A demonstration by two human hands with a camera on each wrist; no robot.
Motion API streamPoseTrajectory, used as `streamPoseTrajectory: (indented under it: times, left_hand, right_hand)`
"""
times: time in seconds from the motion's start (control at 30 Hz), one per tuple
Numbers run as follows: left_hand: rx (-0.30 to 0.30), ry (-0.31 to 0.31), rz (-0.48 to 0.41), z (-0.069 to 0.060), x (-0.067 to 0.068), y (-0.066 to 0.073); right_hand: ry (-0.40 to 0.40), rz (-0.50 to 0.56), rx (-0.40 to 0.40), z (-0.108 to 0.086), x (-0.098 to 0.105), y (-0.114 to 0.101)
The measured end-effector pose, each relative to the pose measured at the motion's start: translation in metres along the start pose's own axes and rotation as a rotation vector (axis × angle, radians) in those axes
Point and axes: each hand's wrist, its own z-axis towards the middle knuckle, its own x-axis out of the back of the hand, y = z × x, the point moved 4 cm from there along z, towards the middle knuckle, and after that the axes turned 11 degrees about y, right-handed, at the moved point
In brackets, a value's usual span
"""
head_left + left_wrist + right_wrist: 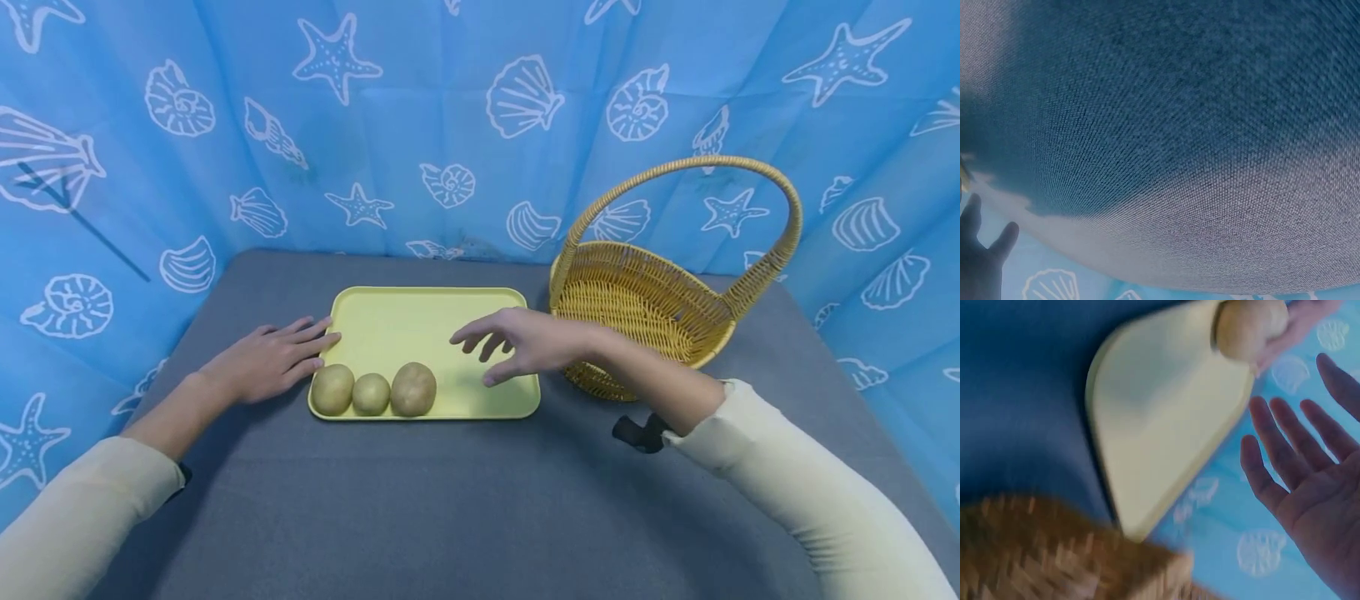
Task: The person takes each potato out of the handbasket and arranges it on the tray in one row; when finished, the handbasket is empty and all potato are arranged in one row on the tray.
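Three round, brownish-green potato-like items lie in a row along the near left edge of a yellow tray [390, 321]: one at the left [332, 389], a smaller one in the middle [371, 394] and a larger one [413, 389] at the right. My left hand [270, 362] rests with spread fingers at the tray's left edge, fingertips on the rim. Above the tray's right part my right hand [528, 340] hovers with parted fingers, holding nothing; the right wrist view shows this hand [1310, 469] with its palm visible and nothing in it.
A yellow wicker basket [622, 292] with a tall arched handle stands right of the tray, partly behind my right forearm. Grey cloth [450, 508] covers the table. A blue curtain [420, 125] with white shell prints hangs behind and at both sides.
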Motion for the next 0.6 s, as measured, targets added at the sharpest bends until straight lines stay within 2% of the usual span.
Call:
streamPoseTrajectory:
  times: [0.2,0.37,0.6]
  left_hand:
    - [-0.001,-0.003,0.005,0.001,0.001,0.001]
    - [-0.005,0.004,0.011,0.000,0.001,0.001]
    - [-0.018,0.026,0.016,0.000,-0.001,0.001]
  right_hand:
    - [0.024,-0.021,-0.059,-0.039,0.036,0.009]
    - [0.051,-0.013,-0.130,-0.064,0.056,0.025]
    - [-0.032,0.028,-0.233,-0.089,0.069,0.051]
